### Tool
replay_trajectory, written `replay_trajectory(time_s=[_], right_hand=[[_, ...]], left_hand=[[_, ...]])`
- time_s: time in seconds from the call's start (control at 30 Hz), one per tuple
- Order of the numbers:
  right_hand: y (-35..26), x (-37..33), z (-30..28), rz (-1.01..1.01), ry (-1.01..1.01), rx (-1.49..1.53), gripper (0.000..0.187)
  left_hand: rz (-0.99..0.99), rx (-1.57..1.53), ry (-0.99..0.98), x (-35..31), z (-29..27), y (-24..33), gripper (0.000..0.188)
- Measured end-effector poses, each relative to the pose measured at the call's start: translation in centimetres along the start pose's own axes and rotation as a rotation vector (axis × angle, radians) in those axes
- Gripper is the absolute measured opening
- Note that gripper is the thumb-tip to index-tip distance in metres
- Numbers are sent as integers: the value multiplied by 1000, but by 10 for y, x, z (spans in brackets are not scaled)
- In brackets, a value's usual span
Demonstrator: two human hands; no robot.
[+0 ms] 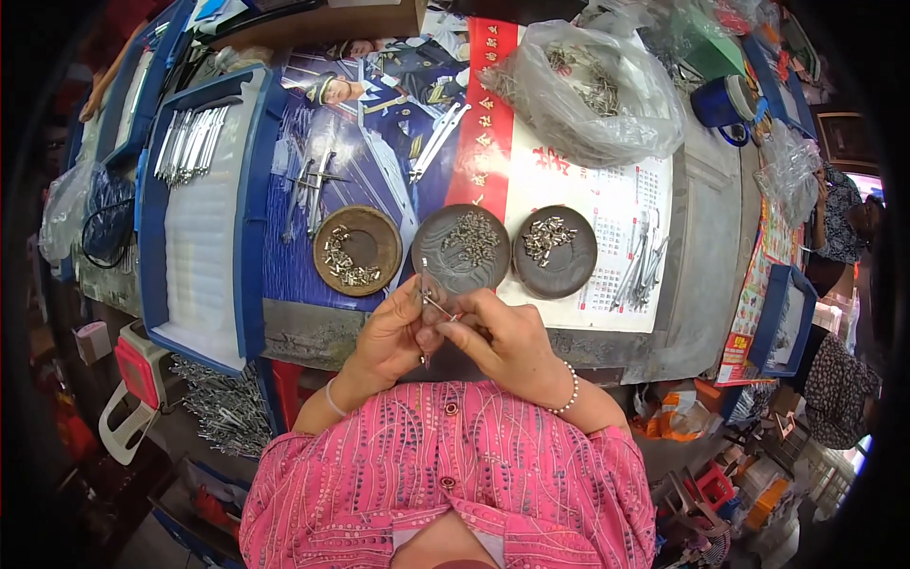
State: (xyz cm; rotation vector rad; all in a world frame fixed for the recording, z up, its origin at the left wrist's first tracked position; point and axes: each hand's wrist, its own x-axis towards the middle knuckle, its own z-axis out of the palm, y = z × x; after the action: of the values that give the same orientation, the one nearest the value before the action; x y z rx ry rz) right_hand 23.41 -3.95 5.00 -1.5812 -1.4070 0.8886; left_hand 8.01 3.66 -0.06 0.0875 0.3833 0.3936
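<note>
- Left hand (387, 332): fingers curled in, thumb and fingertips closed on a slim metal piece (426, 275), which stands roughly upright and shows above and below the grip.
- Right hand (512, 339): thumb and forefinger pinched together on a thin rod (441, 310) that slants to the metal piece. Whether the two are joined, cannot tell; fingers cover the spot.
- Both hands close together at the near edge of the tabletop (706, 228), just in front of the middle dish (431, 237), which holds a heap of tiny grey parts (474, 237).
- Left of it, a brown dish (372, 245) with small shiny parts along one side; right of it, a dark dish (569, 276) with short metal bits, near touching the middle one.
- Dishes sit on a printed poster (527, 194). Loose metal strips (645, 261) lie at its right.
- Far left: blue tray (248, 237), white-lined, row of metal strips at its far end.
- Beyond the dishes: clear plastic bag (654, 104) of metal parts; blue mug (713, 104) to its right.
</note>
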Motion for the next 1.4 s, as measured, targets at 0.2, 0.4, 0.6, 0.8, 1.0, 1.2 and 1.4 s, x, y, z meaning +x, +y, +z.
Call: replay_trajectory(time_s=[0.2, 0.4, 0.6, 0.8, 1.0, 1.2, 1.4], right_hand=[[-6, 0, 1, -9, 48, -18, 20], [-8, -3, -8, 57, -39, 61, 16], [10, -8, -18, 282, -328, 391, 17], [20, -29, -5, 110, -153, 162, 23], [24, -32, -7, 147, -112, 330, 16], [20, -22, -1, 601, -200, 683, 9], [28, -11, 8, 630, -176, 873, 9]], left_hand=[[37, 42, 9, 0, 5, 0, 18], [141, 458, 70, -4, 5, 6, 13], [-50, 711, 106, -14, 21, 7, 7], [72, 902, 45, -27, 39, 2, 11], [7, 918, 18, -24, 32, 0, 12], [-68, 791, 95, -22, 24, 2, 12], [-180, 560, 166, -10, 1, 14, 16]])
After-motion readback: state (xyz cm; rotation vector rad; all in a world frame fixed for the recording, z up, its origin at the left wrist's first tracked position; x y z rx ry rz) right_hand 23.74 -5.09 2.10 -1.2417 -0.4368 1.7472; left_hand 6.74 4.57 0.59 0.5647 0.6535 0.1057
